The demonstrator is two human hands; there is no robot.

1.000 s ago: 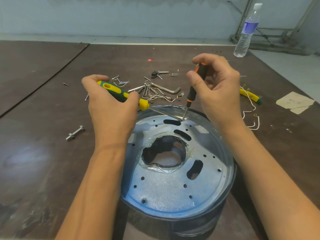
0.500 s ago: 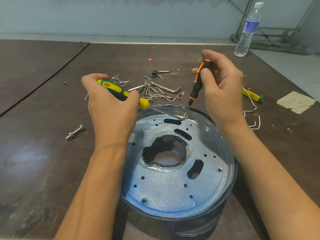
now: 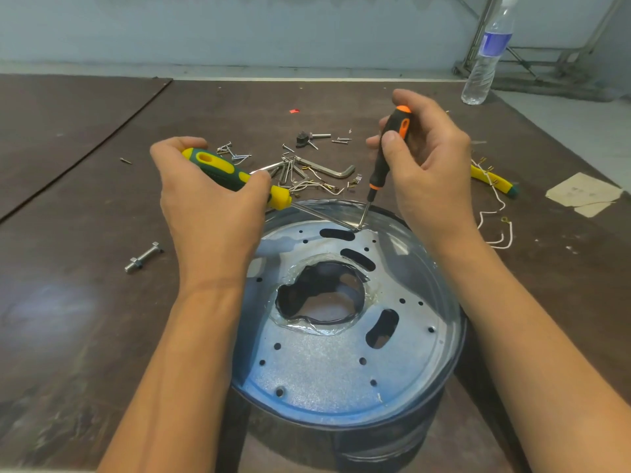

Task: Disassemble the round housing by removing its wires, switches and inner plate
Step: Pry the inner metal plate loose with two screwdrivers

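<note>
Round housing [image 3: 392, 435], inner plate [image 3: 327, 367]: left hand [image 3: 211, 206] grips green-yellow screwdriver [image 3: 235, 177]; right hand [image 3: 426, 165] fingers pinch orange-black screwdriver [image 3: 387, 146]; tips meet at plate's far edge.

Bare left hand [image 3: 211, 213] and bare right hand [image 3: 430, 175], forearms likewise bare to the lower edge.

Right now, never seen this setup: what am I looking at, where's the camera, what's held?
No machine: a person's two bare hands, filmed by one head-worn camera looking forward and down. The left hand grips a green-and-yellow screwdriver; the right hand holds a black-and-orange screwdriver. Both tips meet at the far edge of the inner plate inside the round housing. On the table lie a hex key, loose screws, a bolt and white wires; a water bottle stands far right.
</note>
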